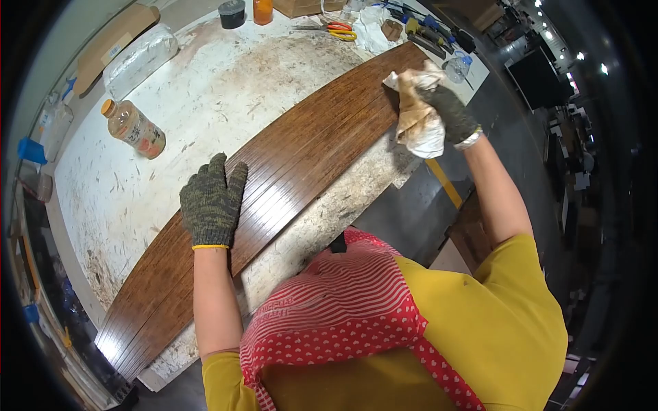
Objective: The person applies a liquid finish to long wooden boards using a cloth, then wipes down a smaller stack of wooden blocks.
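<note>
The left hand point(209, 202), in a dark knitted glove with a yellow-edged cuff, lies palm down across the far long edge of a brown wooden board point(295, 164), its fingers held fairly close and its thumb spread off to the right. The right hand point(449, 113), gloved the same way, has its fingers bent around a bunched, brown-stained white cloth point(419, 137) at the board's upper right end. The cloth overlaps that end from this angle, though I can't tell whether it presses on the surface or only hangs beside it.

The board lies flat on a stained white table point(226, 89), along the side nearest the person. Its long axis runs diagonally, one end toward the lower left and the other away to the upper right, and the grain lines follow that same direction. Its long edges look bowed in this fisheye view, and light glints off the lower left end and the middle.

Beyond the board, to the left, an orange-capped bottle point(136, 129) leans in the view near a clear wrapped package point(140, 61) and a cardboard box point(113, 51). Along the far side are a black tub point(232, 14), an orange container point(262, 11), yellow-and-red-handled scissors point(340, 29), crumpled white paper point(373, 31) and a cluster of hand tools point(432, 34).
</note>
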Demonstrator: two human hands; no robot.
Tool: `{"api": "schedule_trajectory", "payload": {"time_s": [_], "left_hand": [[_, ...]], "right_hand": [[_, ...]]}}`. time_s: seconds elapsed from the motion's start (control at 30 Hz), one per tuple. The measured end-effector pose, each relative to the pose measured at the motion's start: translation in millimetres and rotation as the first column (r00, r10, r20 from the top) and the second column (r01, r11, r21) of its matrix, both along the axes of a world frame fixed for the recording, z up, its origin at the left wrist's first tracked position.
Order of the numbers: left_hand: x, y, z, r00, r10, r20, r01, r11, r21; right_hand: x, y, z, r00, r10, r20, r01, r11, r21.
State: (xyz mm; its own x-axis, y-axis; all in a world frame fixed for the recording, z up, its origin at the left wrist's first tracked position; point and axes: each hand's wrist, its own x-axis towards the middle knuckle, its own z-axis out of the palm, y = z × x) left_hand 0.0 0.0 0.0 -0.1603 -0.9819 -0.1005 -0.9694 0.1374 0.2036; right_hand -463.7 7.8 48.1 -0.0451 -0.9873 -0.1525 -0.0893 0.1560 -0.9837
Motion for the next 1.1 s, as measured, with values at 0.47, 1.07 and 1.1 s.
{"api": "schedule_trajectory", "payload": {"time_s": [0.47,1.07,1.1], "left_hand": [[-3,-1,-2,1.0,-0.012,0.023,0.013,0.999,-0.033],[-3,0,-1,1.0,-0.016,-0.001,0.016,0.997,-0.069],[-3,1,-1,1.0,-0.02,-0.01,0.019,0.997,-0.079]], "right_hand": [[128,24,-79,0.342,-0.395,-0.852,-0.487,0.701,-0.521],[146,28,-67,0.578,-0.122,-0.807,-0.6,0.606,-0.522],[135,21,-60,0.517,-0.012,-0.856,-0.497,0.809,-0.312]]}}
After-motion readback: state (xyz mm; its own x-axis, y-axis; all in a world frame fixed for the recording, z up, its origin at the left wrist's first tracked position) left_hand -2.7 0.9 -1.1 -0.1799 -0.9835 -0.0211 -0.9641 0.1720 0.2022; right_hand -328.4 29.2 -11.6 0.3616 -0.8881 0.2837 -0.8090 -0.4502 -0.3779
